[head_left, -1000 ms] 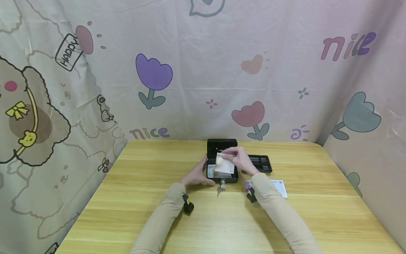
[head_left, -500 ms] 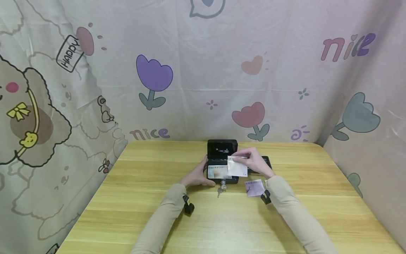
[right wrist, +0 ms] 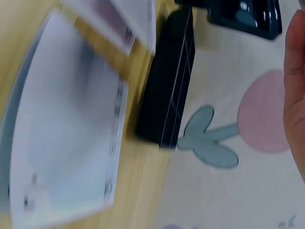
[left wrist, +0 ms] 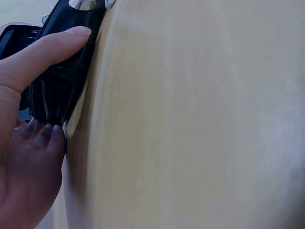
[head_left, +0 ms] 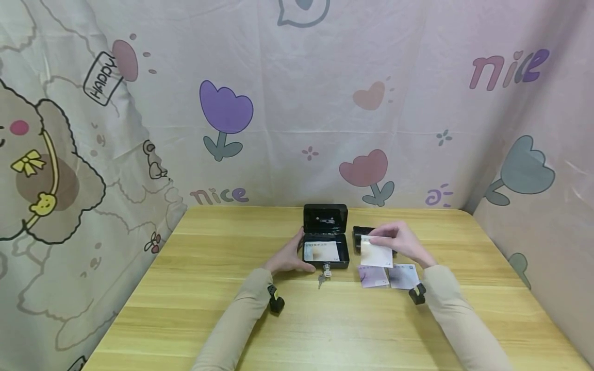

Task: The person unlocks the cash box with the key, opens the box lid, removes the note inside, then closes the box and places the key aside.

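My left hand [head_left: 287, 257] grips the left side of a small black cash box [head_left: 344, 252], its thumb [left wrist: 57, 45] on the front wall near the silver lock [left wrist: 82, 5]. The box's lid [head_left: 325, 216] stands up at the back. Inside lies a pale banknote [head_left: 322, 251]. To the right of the box, my right hand [head_left: 402, 243] pinches another pale banknote [head_left: 377, 253] by its top edge. That note hangs in front of the black coin tray [head_left: 358, 237] and partly hides it. Just below it, a purple note [head_left: 373, 276] and a grey-blue note [head_left: 403, 275] lie side by side.
Keys [head_left: 320, 280] hang from the lock at the box's front. The wooden table [head_left: 306, 330] ends against a patterned cloth backdrop [head_left: 287, 103] behind and at the sides. In the right wrist view the tray [right wrist: 167, 81] lies close to the cloth.
My right hand has carried the pale banknote from over the cash box rightward to the coin tray, uncovering the box's inside and the notes on the table. The left hand has stayed put.
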